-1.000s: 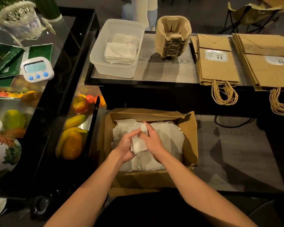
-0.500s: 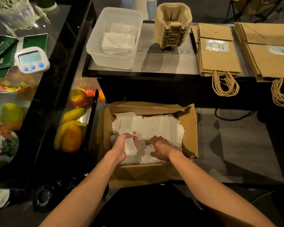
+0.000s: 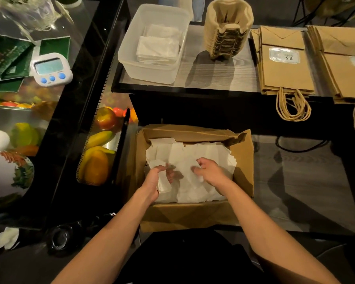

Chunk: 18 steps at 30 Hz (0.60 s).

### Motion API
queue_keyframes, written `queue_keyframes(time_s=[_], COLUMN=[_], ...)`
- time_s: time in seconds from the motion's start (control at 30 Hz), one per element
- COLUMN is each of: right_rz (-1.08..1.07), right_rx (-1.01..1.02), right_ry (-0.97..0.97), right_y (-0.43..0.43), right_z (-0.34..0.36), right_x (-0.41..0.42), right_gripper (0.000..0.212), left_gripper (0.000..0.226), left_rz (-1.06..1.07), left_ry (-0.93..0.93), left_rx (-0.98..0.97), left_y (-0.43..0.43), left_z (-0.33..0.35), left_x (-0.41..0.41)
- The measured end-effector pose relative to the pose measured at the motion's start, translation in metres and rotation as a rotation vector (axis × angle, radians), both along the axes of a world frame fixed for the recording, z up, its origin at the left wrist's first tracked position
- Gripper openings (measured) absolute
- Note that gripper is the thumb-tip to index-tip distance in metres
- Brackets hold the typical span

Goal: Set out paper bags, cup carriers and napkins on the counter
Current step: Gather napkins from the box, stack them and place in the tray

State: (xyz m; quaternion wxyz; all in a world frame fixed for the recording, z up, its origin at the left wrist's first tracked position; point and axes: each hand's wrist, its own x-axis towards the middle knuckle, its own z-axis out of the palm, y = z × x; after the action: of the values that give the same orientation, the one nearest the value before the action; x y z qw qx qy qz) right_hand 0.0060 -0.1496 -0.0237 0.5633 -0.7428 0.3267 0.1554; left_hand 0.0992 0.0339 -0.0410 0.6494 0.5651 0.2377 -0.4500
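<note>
Napkins (image 3: 195,156) gathered in the cardboard box (image 3: 242,160)
A stack (image 3: 164,182) is gripped by the left hand (image 3: 152,181); the right hand (image 3: 212,173), since parted from it, is curled over the loose ones, grip unclear. More are likely sought for the far tub (image 3: 152,72).

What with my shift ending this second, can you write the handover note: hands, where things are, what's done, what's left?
Left hand grips a small stack of white paper napkins above the open brown cardboard box. Right hand curls onto loose napkins in it; whether it pinches one is unclear.
On the counter: clear plastic tub part-filled with folded napkins, stack of moulded pulp cup carriers, two piles of flat brown paper bags.
Done: bags and carriers out.
Left: likely more napkins into the tub.
</note>
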Motion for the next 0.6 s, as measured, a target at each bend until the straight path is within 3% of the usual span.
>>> queue_keyframes(time_s=[0.1, 0.17, 0.27, 0.47, 0.6], right_rz=[-0.360, -0.414, -0.260, -0.091, -0.145], right_rx=[0.380, 0.455, 0.256, 0.000, -0.103], right_ry=[-0.131, -0.158, -0.115, -0.126, -0.055], right_y=[0.005, 0.013, 0.040, 0.063, 0.050], right_z=[0.021, 0.028, 0.027, 0.013, -0.007], right_x=[0.005, 0.010, 0.018, 0.021, 0.016], right_gripper=[0.020, 0.023, 0.017, 0.035, 0.023], left_gripper=[0.028, 0.041, 0.057, 0.035, 0.029], left_rz=[0.039, 0.048, -0.015, -0.049, 0.059], left_ry=[0.022, 0.065, 0.104, 0.085, 0.033], left_rx=[-0.080, -0.196, -0.298, -0.176, -0.070], left_y=[-0.006, -0.010, -0.013, -0.010, 0.005], left_z=[0.007, 0.011, 0.012, 0.014, 0.010], left_x=[-0.003, -0.004, -0.005, 0.001, 0.011])
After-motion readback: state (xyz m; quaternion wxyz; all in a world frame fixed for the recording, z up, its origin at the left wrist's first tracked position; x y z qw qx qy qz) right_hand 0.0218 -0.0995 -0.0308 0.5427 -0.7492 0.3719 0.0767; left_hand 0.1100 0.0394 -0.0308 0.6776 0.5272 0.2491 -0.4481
